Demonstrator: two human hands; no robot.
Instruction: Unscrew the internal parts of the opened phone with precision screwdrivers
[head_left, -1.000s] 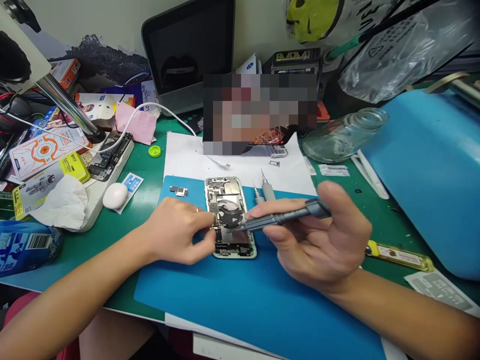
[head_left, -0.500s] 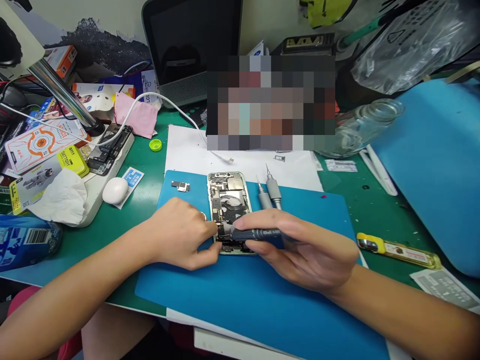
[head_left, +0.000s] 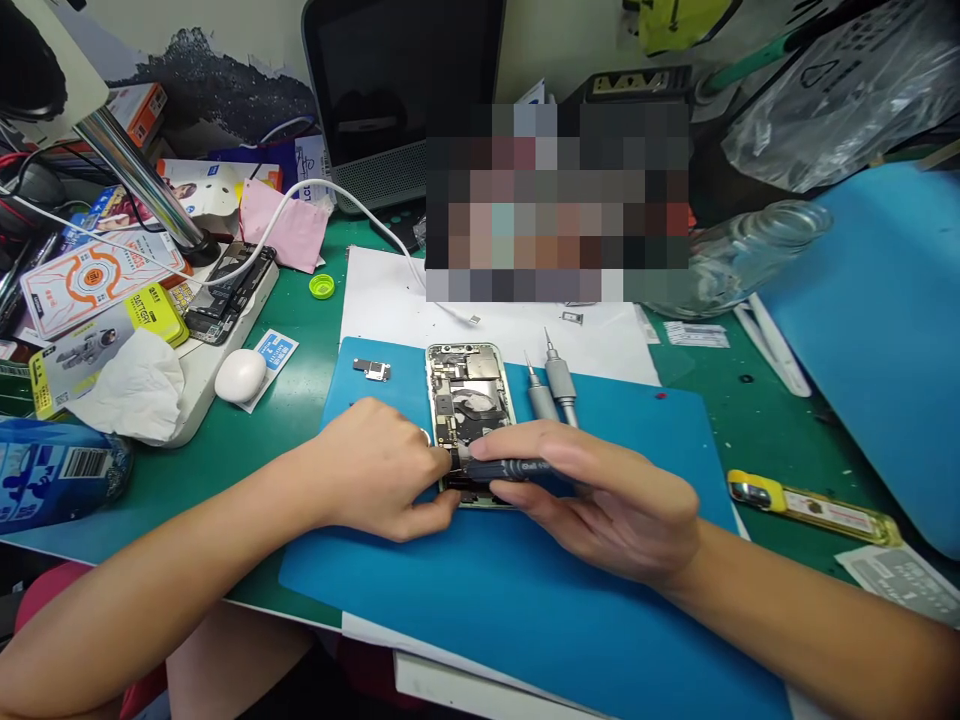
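Observation:
An opened phone [head_left: 476,400] lies on a blue mat [head_left: 450,600], its inner boards and parts bare. My left hand [head_left: 390,470] is closed, with curled fingers and thumb against the phone's lower left edge. Between thumb and fingers of my right hand [head_left: 607,490] is a pair of dark tweezers [head_left: 510,469] with pale print. They lie low over the phone's lower part, and their tips cannot be made out. Two grey screwdrivers [head_left: 559,375] rest right of the phone. A small metal phone part [head_left: 373,370] sits on the mat to its left.
A white cable [head_left: 352,190] arches over white paper [head_left: 382,290]. At left are a white earbud case [head_left: 240,376], another opened phone [head_left: 232,290] and a lamp [head_left: 142,175]. A yellow cutter [head_left: 814,507], a glass jar [head_left: 735,260] and a blue mat section are at right.
The whole view has shifted slightly, so things appear a little farther right. Both hands keep nearly the same grip and place at the phone.

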